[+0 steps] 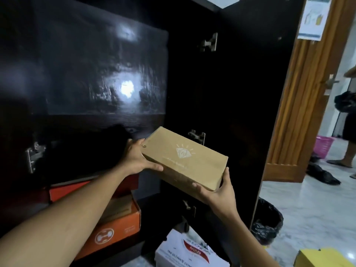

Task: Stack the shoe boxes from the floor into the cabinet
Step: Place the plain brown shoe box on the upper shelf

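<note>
In front of the open cabinet, a brown shoe box is gripped at opposite ends by the left hand and right hand, orange boxes are already shelved, and a white box and yellow box remain on the floor.

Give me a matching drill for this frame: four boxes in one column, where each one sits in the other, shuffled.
Things:
1. brown box
2. orange box
3. white box
4. yellow box

Places:
A. on the floor at the far right corner
B. held in both hands in front of the cabinet
C. inside the cabinet, low
D. on the floor by the open door

Pairs: 1-B, 2-C, 3-D, 4-A
</note>
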